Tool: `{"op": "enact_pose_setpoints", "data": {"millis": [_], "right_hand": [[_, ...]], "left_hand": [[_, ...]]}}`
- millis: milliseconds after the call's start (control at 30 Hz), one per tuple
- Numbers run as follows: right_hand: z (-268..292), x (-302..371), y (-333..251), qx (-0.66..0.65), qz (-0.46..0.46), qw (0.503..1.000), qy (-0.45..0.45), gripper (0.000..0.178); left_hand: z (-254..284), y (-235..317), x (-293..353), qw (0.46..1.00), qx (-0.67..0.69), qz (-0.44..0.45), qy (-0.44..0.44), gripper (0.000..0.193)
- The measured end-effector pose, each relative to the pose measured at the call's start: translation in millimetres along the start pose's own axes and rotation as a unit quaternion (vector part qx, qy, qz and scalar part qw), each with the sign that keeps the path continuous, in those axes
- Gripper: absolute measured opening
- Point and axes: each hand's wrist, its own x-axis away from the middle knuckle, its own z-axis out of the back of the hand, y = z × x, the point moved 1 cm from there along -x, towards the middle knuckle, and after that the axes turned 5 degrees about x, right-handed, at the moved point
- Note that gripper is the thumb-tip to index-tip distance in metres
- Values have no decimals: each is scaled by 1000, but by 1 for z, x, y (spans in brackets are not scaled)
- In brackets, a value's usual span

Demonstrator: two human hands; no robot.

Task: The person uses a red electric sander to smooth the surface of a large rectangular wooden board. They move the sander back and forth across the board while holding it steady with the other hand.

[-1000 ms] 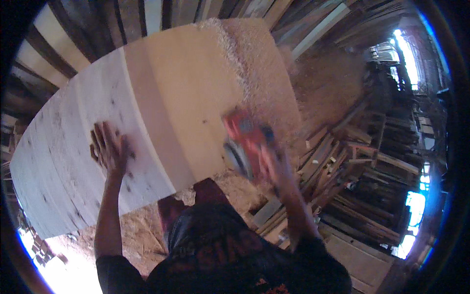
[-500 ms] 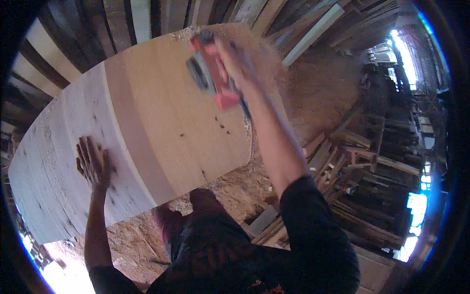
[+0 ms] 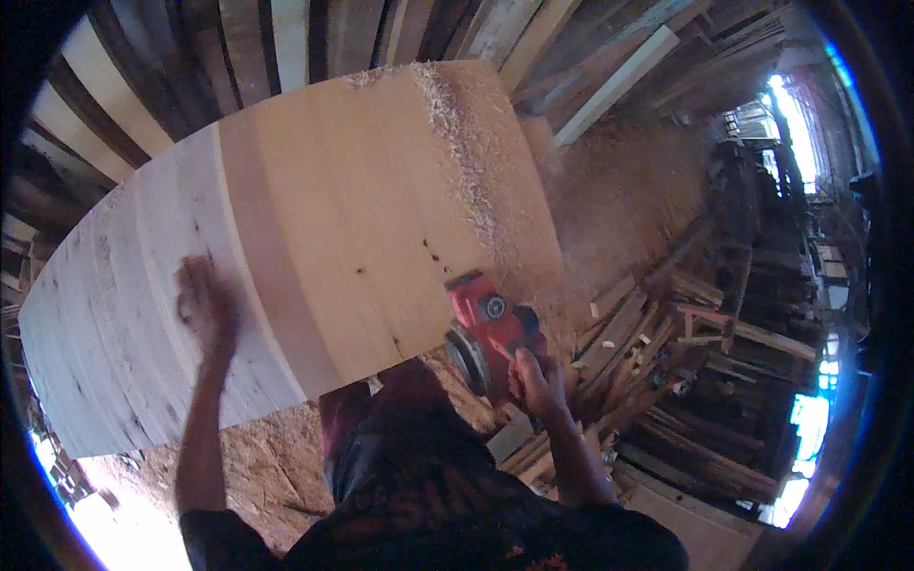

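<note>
My right hand [image 3: 536, 381] is closed round the rear handle of a red electric hand planer [image 3: 490, 324]. The planer's front end is over the near right edge of a wide wooden panel [image 3: 324, 205], with its body reaching past that edge toward me. My left hand [image 3: 205, 303] is on the pale left part of the panel, blurred, its fingers somewhat bent and apart with nothing in them. The panel is made of joined boards in pale, brown and yellowish strips. Curled wood shavings [image 3: 466, 171] lie in a band across its right end.
Long planks [image 3: 286, 43] lean in a row beyond the panel. A pale beam [image 3: 617, 84] sticks out at the far right. Offcuts and sticks [image 3: 619, 328] are piled on the sawdust-covered floor [image 3: 657, 181] to the right. My legs [image 3: 409, 385] stand close to the panel's near edge.
My right hand has drawn the planer from the panel's far edge to its near right edge. A band of shavings now shows there. My left hand has shifted slightly right, its fingers more bent.
</note>
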Motion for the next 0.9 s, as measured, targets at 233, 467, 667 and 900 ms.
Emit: {"op": "enact_pose_setpoints", "data": {"millis": [233,467,667,900], "right_hand": [[-36,-86,-93,-12,62,998,1,46],[-82,-254,-266,61,252,962,-85,66],[-16,-206,-169,120,291,943,-113,59],[66,-28,-4,38,-50,998,-14,28]], "left_hand": [[21,183,52,953,230,-189,62,87],[46,180,49,962,193,-190,-4,82],[36,181,48,970,148,-192,8,82],[38,184,49,964,179,-196,16,82]]}}
